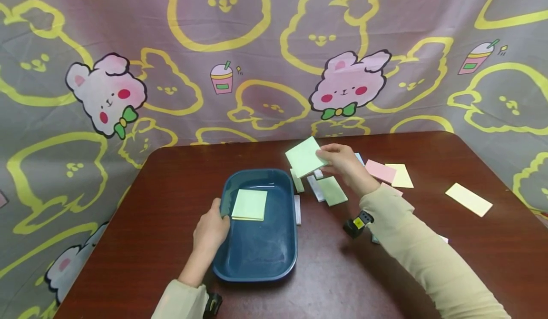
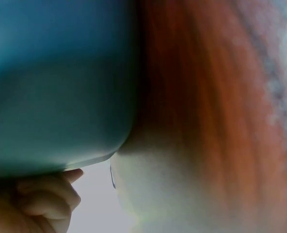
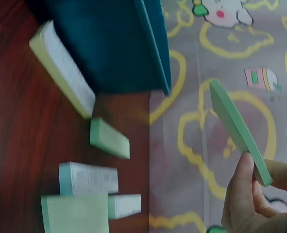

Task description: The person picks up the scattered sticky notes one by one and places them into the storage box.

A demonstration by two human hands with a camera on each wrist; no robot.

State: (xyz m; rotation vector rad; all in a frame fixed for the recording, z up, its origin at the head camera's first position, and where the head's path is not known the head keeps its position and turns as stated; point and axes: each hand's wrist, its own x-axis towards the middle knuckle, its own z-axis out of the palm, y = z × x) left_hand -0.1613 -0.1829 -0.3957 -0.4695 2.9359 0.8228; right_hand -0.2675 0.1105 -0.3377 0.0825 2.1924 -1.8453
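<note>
Hands (image 1: 210,228) (image 1: 342,162): grn pad (image 1: 306,157) in R, tray (image 1: 257,254) in L

Seeing glossy red-brown tbl (image 1: 329,271) at 6 o'clock; now spotting patterned backdrop (image 1: 274,59) up at 12, w/ pink bunny (image 1: 348,90) at 2, 2nd bunny (image 1: 107,95) nr 10, drink cup (image 1: 221,82) at 11.
</note>
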